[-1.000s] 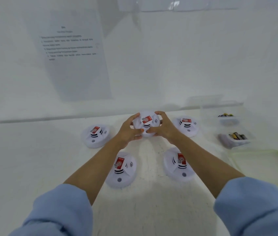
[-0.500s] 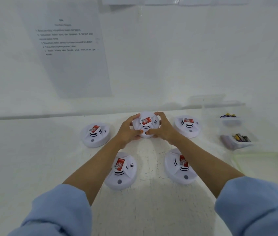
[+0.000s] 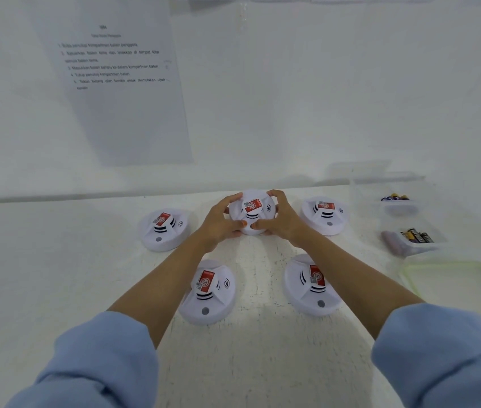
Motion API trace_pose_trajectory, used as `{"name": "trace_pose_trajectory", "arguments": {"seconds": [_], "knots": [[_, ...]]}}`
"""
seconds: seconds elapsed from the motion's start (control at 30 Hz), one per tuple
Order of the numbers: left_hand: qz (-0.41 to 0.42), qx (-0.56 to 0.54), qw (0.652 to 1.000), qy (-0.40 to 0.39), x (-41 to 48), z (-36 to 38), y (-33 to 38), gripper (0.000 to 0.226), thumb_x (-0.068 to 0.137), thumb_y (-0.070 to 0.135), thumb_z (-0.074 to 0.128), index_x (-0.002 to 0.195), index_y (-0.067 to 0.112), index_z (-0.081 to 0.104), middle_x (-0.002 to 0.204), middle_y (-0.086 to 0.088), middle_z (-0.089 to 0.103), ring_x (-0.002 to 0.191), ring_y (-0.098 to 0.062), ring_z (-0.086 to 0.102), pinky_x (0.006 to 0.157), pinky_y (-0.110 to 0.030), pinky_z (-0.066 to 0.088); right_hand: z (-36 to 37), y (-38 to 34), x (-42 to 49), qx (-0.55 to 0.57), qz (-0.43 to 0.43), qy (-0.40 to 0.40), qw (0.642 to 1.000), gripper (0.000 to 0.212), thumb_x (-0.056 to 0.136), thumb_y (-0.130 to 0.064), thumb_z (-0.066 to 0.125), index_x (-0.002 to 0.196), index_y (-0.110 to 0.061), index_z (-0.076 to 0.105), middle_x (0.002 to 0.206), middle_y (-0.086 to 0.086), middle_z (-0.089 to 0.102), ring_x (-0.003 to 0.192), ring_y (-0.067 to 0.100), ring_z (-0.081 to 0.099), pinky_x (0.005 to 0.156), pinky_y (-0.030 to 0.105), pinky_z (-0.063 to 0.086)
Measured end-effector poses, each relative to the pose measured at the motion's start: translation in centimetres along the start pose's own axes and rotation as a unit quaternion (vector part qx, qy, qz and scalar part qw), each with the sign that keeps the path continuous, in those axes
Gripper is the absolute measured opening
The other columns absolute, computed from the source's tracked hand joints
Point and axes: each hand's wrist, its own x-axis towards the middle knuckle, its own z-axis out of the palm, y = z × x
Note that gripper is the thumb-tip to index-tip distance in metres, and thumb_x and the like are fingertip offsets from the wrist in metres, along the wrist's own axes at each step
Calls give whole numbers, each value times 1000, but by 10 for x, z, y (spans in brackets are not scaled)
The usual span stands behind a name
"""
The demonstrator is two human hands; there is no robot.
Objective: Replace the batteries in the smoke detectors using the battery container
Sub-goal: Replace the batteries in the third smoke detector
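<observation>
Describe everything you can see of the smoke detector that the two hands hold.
The smoke detector is a round white dome, seemingly plastic, with a red label, dark slots and sound-wave marks on top. It faces up at the far middle of the table. The left hand and right hand grip its sides, thumbs nearly meeting at its near edge.

The person wears a light blue long-sleeved top of soft, faintly creased cloth. The left sleeve (image 3: 95, 363) and right sleeve (image 3: 445, 357) end in thick, bunched cuffs over the near part of the desk (image 3: 42, 275). From there the forearms are bare to the left hand (image 3: 218, 223) and right hand (image 3: 282, 222).
</observation>
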Motion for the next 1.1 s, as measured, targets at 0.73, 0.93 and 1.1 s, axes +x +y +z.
{"name": "trace_pose_trajectory", "arguments": {"seconds": [0.73,0.93,1.1], "knots": [[-36,-29,998,-44,-4,-7,1,59,85,0,62,134,28,43,119,-6,47,108,-25,52,80,-30,53,-26,7,1,49,11,-120,992,55,84,-7,64,127,-29,40,114,9,50,102,24,56,85,34,54],[-30,-2,997,-68,-5,-9,2,60,86,1,61,133,33,40,112,-2,48,96,-13,55,74,-23,55,-25,8,0,47,4,-119,992,56,84,-6,63,130,-26,38,110,5,51,95,18,58,76,25,57],[-34,4,997,-70,-6,-9,4,60,86,0,61,132,33,41,117,-8,46,96,-16,55,76,-24,55,-24,8,-1,52,2,-117,992,55,85,-5,62,130,-25,38,109,4,51,94,16,58,76,24,56]]}}
